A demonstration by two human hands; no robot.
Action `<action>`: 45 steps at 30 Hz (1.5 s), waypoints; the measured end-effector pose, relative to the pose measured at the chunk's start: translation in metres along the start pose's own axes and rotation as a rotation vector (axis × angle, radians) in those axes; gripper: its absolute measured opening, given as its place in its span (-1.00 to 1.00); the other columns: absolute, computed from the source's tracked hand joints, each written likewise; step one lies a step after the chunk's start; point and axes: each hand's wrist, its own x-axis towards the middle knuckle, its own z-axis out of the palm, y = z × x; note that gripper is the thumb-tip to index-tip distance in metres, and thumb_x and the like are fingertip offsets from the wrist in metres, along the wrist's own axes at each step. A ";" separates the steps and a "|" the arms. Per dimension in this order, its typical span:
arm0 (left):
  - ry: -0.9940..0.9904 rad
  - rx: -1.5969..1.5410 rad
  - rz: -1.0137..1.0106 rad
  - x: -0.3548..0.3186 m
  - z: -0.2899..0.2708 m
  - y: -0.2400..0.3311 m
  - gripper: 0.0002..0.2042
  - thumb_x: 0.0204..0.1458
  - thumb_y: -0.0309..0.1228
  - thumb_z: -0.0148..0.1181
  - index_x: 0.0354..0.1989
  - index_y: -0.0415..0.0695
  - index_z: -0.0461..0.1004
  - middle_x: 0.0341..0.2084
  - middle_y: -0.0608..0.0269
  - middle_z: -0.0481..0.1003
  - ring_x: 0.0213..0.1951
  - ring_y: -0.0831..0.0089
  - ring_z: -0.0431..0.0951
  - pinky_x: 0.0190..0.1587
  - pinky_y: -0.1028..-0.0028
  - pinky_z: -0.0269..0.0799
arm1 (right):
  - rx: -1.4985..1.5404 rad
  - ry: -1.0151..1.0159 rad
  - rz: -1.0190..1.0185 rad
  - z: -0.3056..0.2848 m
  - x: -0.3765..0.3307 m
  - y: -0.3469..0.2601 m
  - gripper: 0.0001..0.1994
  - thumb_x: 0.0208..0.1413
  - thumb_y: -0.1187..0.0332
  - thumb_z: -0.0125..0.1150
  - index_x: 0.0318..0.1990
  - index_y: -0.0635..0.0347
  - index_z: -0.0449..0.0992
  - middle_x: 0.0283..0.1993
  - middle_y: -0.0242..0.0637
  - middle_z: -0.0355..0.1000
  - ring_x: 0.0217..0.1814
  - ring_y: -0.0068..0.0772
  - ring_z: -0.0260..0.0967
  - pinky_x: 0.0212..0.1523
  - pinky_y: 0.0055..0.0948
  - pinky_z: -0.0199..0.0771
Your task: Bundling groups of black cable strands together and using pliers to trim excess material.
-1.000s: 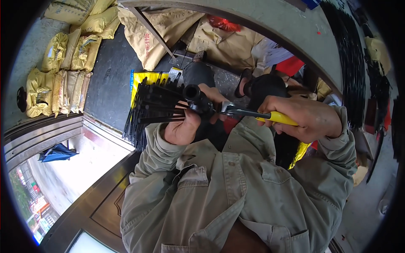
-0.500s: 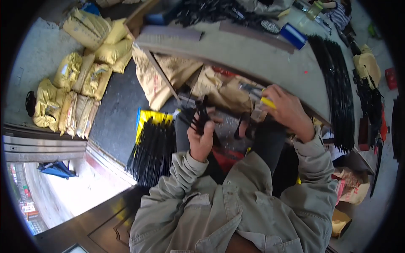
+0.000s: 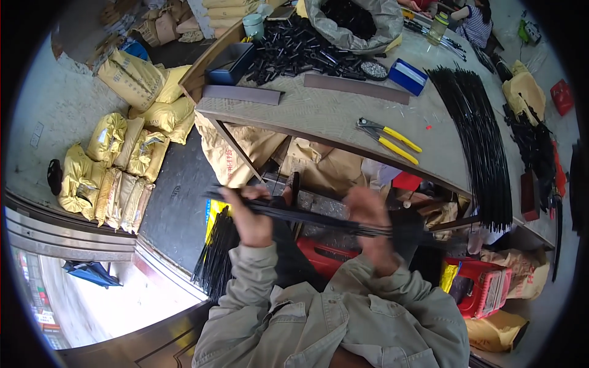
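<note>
A bundle of thin black rods (image 3: 307, 216) lies crosswise above my lap. My left hand (image 3: 250, 224) is closed around its left part, thumb on the near side. My right hand (image 3: 370, 227) is at the bundle's right part, where the rods pass across the palm; motion smears its fingers, so their grip is unclear. Beyond the hands, yellow-handled pliers (image 3: 399, 146) lie on the worktable (image 3: 331, 113) near its front edge. More black rods (image 3: 216, 254) stand bunched beside my left leg, next to a yellow-and-blue package (image 3: 213, 210).
Small black parts (image 3: 288, 52) are heaped on the table beside blue boxes (image 3: 408, 76). Long black rods (image 3: 475, 141) hang over its right edge. Yellow sacks (image 3: 109, 136) are stacked at left. Red plastic stools (image 3: 485, 285) stand low at right. A person (image 3: 475, 23) sits far right.
The pliers have left my right hand and now lie on the table. The right hand has come down and inward to the rods. The rods now lie crosswise, and the view has shifted.
</note>
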 end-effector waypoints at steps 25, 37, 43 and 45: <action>-0.431 0.760 -0.117 -0.050 0.086 -0.025 -0.83 -0.09 -0.59 0.15 -0.29 -0.30 0.42 -0.41 0.24 0.40 -0.32 0.58 0.34 -0.24 0.62 0.22 | -0.412 -0.107 -0.014 0.019 0.049 0.003 -0.78 -0.23 0.46 0.34 -0.52 0.28 0.35 -0.52 -0.34 0.25 -0.49 -0.49 0.18 -0.45 -0.53 0.17; -0.788 0.629 -0.298 -0.002 0.065 -0.011 -0.86 -0.14 -0.52 0.20 -0.39 -0.30 0.45 -0.54 0.21 0.37 -0.46 0.49 0.30 -0.36 0.52 0.17 | -0.765 -0.664 0.241 0.001 0.294 0.043 -0.86 -0.05 0.43 0.17 -0.32 0.29 0.51 -0.37 -0.34 0.47 -0.33 -0.61 0.38 -0.29 -0.60 0.37; -0.732 0.561 -0.340 0.001 0.062 -0.013 -0.85 -0.11 -0.60 0.16 -0.32 -0.29 0.45 -0.49 0.26 0.35 -0.41 0.55 0.30 -0.32 0.59 0.18 | -1.393 -0.529 -0.195 0.039 0.374 0.136 -0.84 -0.12 0.38 0.21 -0.32 0.16 0.52 -0.37 -0.30 0.43 -0.31 -0.40 0.40 -0.31 -0.43 0.36; -0.672 0.553 -0.359 0.003 0.062 -0.011 -0.86 -0.15 -0.60 0.19 -0.36 -0.30 0.46 -0.51 0.20 0.38 -0.44 0.50 0.30 -0.36 0.55 0.18 | -1.533 -0.508 -0.283 0.044 0.381 0.147 -0.84 -0.13 0.37 0.21 -0.33 0.14 0.52 -0.36 -0.30 0.42 -0.30 -0.34 0.40 -0.30 -0.38 0.36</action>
